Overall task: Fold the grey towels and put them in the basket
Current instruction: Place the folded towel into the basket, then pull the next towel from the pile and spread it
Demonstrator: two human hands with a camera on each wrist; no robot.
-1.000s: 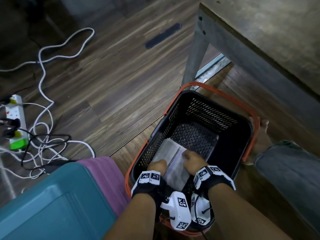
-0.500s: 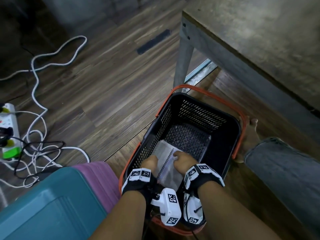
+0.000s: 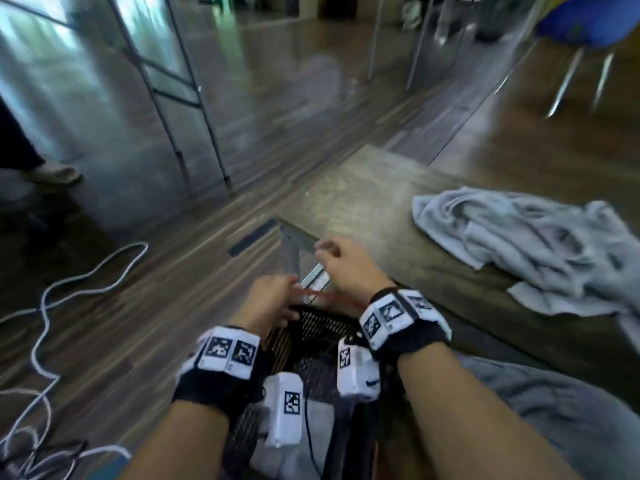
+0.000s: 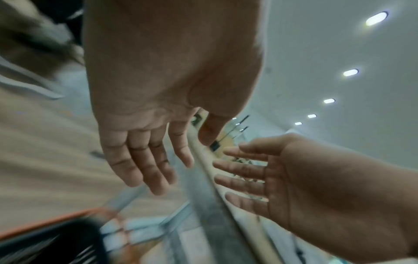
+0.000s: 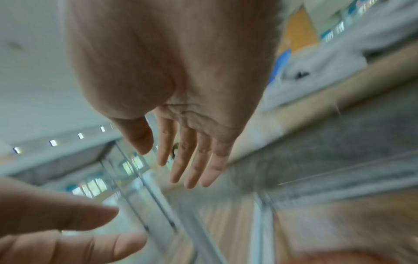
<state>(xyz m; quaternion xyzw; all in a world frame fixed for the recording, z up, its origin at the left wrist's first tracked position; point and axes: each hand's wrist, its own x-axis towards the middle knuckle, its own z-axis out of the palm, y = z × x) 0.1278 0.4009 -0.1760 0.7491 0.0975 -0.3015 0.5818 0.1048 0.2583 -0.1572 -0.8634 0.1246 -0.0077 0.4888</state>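
- Our left hand (image 3: 268, 299) and right hand (image 3: 348, 265) hover mid-frame above the basket (image 3: 311, 327), fingers (image 4: 144, 167) relaxed, holding nothing.
- A folded towel (image 3: 298, 445) lies in the basket, bottom centre.
- An unfolded towel (image 3: 519, 237) lies crumpled on the worktop (image 3: 363, 202), right.

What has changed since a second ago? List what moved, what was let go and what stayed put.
Both hands let go of the folded towel and rose out of the basket. The left hand and right hand are now empty, fingers relaxed, near the table corner. The view swung up toward the unfolded grey towels on the table. The folded towel stayed in the basket, and the basket stayed on the floor.
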